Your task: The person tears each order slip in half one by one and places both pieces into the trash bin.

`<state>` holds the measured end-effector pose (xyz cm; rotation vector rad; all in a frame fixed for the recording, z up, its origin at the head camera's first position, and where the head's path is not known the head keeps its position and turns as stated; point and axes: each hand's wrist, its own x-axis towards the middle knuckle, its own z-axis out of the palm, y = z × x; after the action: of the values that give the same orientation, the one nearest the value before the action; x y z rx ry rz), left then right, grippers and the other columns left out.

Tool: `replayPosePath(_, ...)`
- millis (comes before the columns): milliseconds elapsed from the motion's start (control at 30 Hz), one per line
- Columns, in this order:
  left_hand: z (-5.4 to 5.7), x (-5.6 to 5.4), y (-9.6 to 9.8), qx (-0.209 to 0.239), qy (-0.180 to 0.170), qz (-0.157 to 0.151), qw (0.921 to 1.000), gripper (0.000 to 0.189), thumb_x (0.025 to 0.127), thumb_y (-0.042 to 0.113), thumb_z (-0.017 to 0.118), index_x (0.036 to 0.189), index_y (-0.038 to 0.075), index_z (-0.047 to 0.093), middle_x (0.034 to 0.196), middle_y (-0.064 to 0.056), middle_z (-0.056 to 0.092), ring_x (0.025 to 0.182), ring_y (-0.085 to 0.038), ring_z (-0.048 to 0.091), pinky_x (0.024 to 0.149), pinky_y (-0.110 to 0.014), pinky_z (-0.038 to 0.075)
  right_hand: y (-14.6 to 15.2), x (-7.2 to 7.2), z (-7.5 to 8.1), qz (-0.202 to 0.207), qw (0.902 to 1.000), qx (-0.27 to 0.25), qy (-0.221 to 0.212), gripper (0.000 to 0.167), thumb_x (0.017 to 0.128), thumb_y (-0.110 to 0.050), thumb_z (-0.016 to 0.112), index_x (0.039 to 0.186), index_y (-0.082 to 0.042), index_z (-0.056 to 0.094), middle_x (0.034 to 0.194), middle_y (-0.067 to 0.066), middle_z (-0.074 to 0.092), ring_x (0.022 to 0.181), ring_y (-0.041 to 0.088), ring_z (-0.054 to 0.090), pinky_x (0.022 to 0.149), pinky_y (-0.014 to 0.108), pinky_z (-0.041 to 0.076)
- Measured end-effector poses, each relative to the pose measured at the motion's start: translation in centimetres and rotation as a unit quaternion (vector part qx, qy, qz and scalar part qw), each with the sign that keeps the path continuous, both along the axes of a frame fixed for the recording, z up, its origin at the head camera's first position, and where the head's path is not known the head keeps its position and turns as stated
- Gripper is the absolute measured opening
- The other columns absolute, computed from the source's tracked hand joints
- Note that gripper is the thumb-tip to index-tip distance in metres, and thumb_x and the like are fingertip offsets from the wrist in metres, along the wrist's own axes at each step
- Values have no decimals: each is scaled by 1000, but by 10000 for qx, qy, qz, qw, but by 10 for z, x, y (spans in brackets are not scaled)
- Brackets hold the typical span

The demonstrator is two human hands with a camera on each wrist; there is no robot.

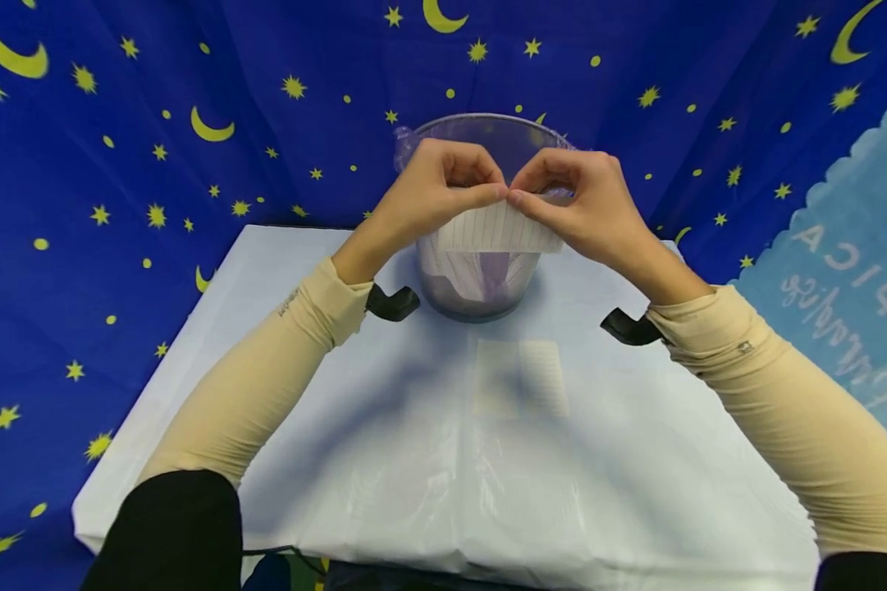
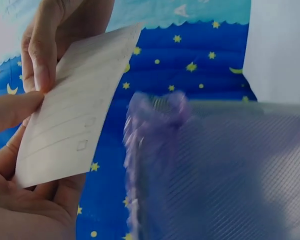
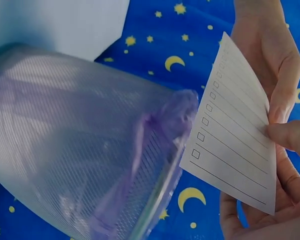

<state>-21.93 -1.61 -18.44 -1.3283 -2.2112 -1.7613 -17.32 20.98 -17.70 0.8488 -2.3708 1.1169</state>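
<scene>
A small sheet of lined paper (image 1: 498, 231) with a column of printed checkboxes hangs in front of a mesh wastebasket (image 1: 480, 300). My left hand (image 1: 450, 187) pinches its upper edge near the middle between thumb and forefinger. Right beside that grip, my right hand (image 1: 587, 197) pinches the same edge, so the two thumb tips meet. In the right wrist view the paper (image 3: 232, 135) bends slightly, its ruled lines and boxes facing that camera. A thin purple bag (image 3: 182, 112) lines the basket and folds over its rim. The paper overlaps the basket's upper front in the head view.
Pale lined paper (image 1: 542, 379) lies flat on the white-covered table (image 1: 413, 492), nearer me than the basket. A blue cloth (image 1: 251, 98) with yellow moons and stars hangs behind the table. Black pieces (image 1: 393, 304) stick out at both wrists.
</scene>
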Motion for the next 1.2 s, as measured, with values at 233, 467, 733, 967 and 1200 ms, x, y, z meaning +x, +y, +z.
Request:
replayPosePath(233,29,-14,4,-153,387,167,9990,9,98,7,75,96,-2,76,90,-9,75,80,-20,70,81,-30,55,1,-14,23,-194,9995,18,233,13,96,-15,79,100,-3,80,93,1,78,86,4,71,83,18,55)
replayPosePath(467,53,-27,9,-94,730,344,9967,7,98,9,75,95,3,76,91,-9,73,82,-20,69,85,-29,55,2,-25,52,-275,9977,244,572,18,98,-19,77,101,-2,79,94,3,78,85,5,71,83,17,54)
replayPosePath(733,65,-40,6,-121,835,525,9951,8,98,9,74,98,2,77,92,-7,73,82,-20,67,85,-28,54,-1,-37,66,-380,9958,486,678,22,99,-23,75,104,-2,79,98,7,78,87,3,71,85,16,54)
replayPosePath(967,72,-52,8,-5,747,576,9955,10,98,9,75,97,-1,76,88,-5,72,78,-19,65,80,-28,51,-1,-53,73,-445,9960,454,631,24,99,-25,76,106,-3,79,95,-3,75,85,5,70,82,16,54)
replayPosePath(1200,79,-64,7,-162,689,726,9948,11,100,11,73,99,1,76,90,-4,72,81,-19,63,83,-28,50,-1,-66,79,-653,9957,438,499,25,100,-27,75,108,-5,79,97,-3,75,88,5,70,85,17,54)
